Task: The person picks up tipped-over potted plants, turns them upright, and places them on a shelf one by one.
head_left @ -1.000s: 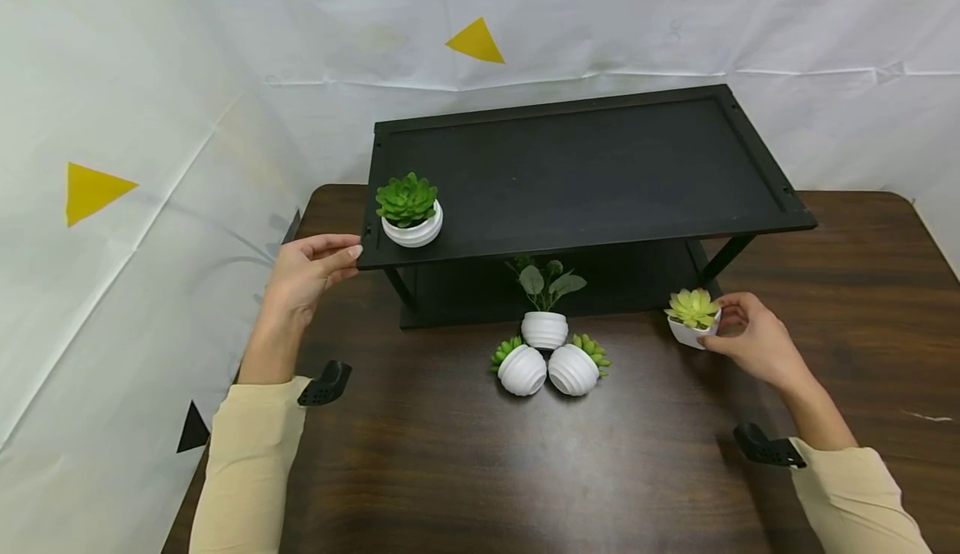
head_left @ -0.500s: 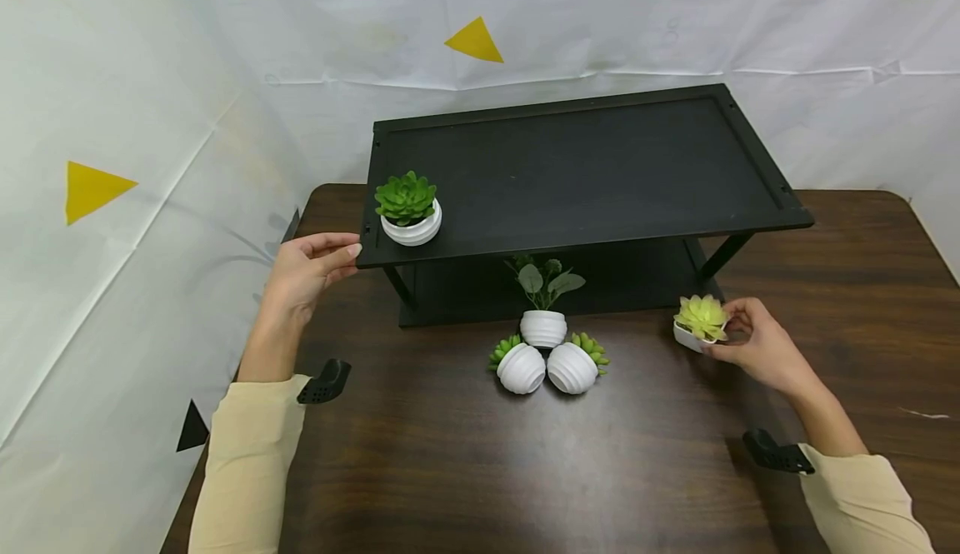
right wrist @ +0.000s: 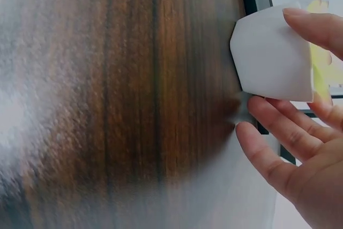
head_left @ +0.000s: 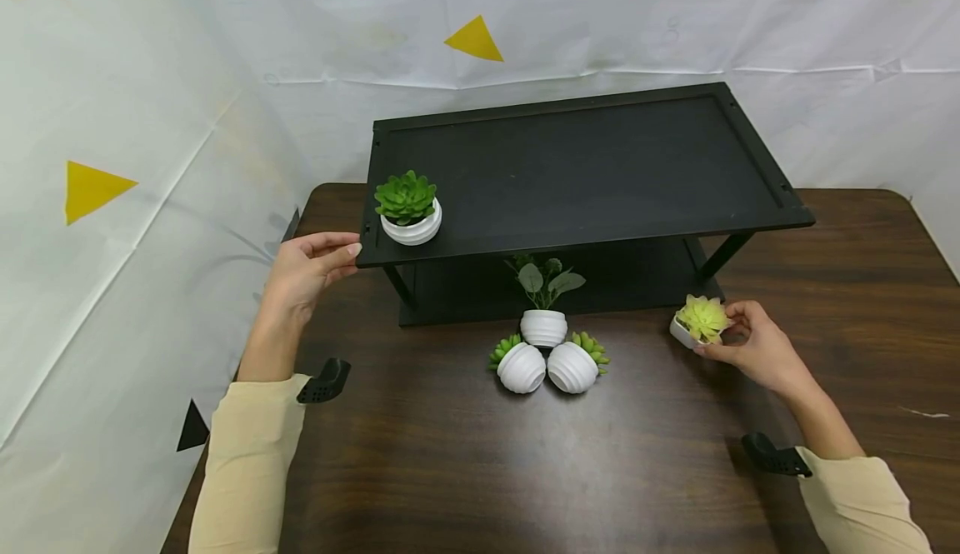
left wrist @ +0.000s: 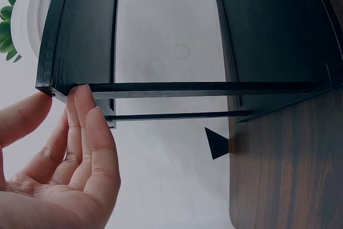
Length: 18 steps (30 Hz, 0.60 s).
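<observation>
My left hand [head_left: 306, 275] pinches the front left corner of a black two-tier shelf [head_left: 570, 171], its thumb at the edge and fingertips against the underside in the left wrist view. My right hand [head_left: 757, 346] holds a small white angular pot [right wrist: 273, 54] with a yellow-green succulent [head_left: 703, 318], thumb on one side and fingers on the other. This pot is tilted, near the shelf's lower right front corner. A round white pot [head_left: 411, 229] with a green succulent [head_left: 406, 197] stands on the top tier at the left.
Two round white pots with succulents, a left one [head_left: 521, 368] and a right one [head_left: 573, 368], lie tipped on the brown wooden table [head_left: 540, 471]. Behind them stands a white pot [head_left: 543, 328] with leafy stems. White sheeting [head_left: 600, 21] hangs behind.
My right hand has shifted slightly right and toward me. The potted succulent in it has tilted, turning its yellow-green top toward the head camera. My left hand stays at the shelf corner.
</observation>
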Available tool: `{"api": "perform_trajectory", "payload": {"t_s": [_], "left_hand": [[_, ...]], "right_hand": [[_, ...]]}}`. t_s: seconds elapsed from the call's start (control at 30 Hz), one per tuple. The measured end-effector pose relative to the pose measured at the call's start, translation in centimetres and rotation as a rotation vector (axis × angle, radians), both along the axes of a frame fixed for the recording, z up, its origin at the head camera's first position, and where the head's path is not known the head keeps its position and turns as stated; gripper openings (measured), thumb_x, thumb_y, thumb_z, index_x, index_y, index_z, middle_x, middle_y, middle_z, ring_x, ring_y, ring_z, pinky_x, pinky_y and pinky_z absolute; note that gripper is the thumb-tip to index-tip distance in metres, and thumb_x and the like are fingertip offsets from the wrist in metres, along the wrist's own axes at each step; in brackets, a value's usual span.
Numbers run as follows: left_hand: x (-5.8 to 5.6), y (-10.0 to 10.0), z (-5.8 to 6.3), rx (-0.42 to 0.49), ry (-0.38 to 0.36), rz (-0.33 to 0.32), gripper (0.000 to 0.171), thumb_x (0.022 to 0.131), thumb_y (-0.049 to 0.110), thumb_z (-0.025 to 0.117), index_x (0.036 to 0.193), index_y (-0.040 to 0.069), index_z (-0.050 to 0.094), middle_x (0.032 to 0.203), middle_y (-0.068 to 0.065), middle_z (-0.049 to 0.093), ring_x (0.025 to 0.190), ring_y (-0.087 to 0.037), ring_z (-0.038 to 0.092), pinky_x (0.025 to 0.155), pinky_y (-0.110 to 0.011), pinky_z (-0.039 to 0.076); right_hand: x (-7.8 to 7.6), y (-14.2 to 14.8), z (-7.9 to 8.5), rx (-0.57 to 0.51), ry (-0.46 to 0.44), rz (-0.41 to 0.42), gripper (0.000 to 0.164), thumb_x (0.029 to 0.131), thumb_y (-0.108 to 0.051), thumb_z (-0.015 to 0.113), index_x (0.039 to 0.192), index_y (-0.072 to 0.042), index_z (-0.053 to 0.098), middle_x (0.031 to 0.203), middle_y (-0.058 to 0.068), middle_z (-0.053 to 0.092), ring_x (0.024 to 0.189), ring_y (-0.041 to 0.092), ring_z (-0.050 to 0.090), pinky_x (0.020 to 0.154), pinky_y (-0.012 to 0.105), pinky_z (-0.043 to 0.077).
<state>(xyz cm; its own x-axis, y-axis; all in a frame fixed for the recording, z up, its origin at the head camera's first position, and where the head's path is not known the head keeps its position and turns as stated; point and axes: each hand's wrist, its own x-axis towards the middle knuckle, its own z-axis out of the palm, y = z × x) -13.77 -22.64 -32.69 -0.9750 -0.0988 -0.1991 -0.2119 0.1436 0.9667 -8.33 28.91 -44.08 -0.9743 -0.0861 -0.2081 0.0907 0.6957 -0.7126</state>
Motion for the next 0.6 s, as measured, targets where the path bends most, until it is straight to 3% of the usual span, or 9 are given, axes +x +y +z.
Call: {"api": "perform_trajectory", "payload": {"t_s": [0.33, 0.6], "left_hand": [[0.0, -0.1, 0.0, -0.014, -0.006, -0.009, 0.038, 0.085, 0.010, 0.065, 0.115, -0.011, 0.055, 0.094, -0.001, 0.057, 0.072, -0.009, 0.058, 0.070, -0.019, 0.051], [0.0, 0.0, 0.1, -0.022, 0.001, -0.007, 0.038, 0.085, 0.009, 0.065, 0.115, -0.012, 0.054, 0.092, 0.000, 0.058, 0.071, -0.009, 0.058, 0.071, -0.019, 0.052]], "right_hand": [[0.5, -0.8, -0.1, 0.055, 0.063, -0.067, 0.068, 0.081, -0.028, 0.071, 0.120, 0.015, 0.035, 0.103, 0.032, 0.054, 0.096, 0.041, 0.051, 0.071, 0.045, 0.041], [0.7, -1.4, -0.3, 0.064, 0.082, -0.140, 0.066, 0.079, -0.027, 0.071, 0.119, 0.014, 0.039, 0.100, 0.031, 0.057, 0.093, 0.040, 0.054, 0.066, 0.035, 0.042]]}}
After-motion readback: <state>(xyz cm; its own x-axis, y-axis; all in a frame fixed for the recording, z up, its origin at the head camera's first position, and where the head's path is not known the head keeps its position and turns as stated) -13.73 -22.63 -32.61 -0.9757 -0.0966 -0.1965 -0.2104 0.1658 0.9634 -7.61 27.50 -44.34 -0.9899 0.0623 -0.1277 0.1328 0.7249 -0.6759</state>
